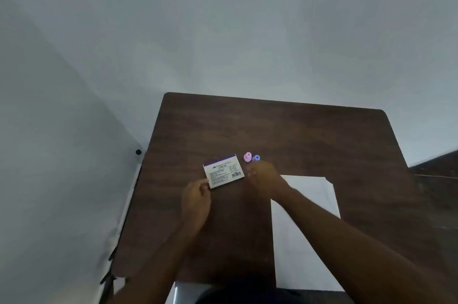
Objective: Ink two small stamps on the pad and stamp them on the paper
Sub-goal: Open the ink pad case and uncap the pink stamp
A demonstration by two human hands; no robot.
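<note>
Head view, looking down on a dark brown wooden table point(309, 135) set against pale grey walls.

Ink pad box point(223, 171) near the table's middle, closed, lying flat and turned slightly askew; white label with printed text and a barcode, purple band along the far edge. Left hand point(197, 200) at the box's near-left corner, fingertips point(206, 183) touching or pinching that corner, remaining fingers curled; a grip on the corner rather than the whole box.

Pink stamp point(247, 157) and blue stamp point(256, 158) standing upright just right of the box's far corner, side by side and close to each other, touching or nearly so. Right hand point(262, 176) just near of the two stamps, blurred, fingers bent downward toward the tabletop; cannot tell whether clenched or slack, and no object visible in it. Whether it touches the blue stamp cannot be told either, since the blur merges the two.

White paper point(312, 229) flat on the right half of the table, reaching from beside the right hand down to the near table edge, partly crossed by the right forearm point(347, 236). No stamp marks discernible on it.

Small black round object point(138, 152) off the table's left edge, too small to identify.
</note>
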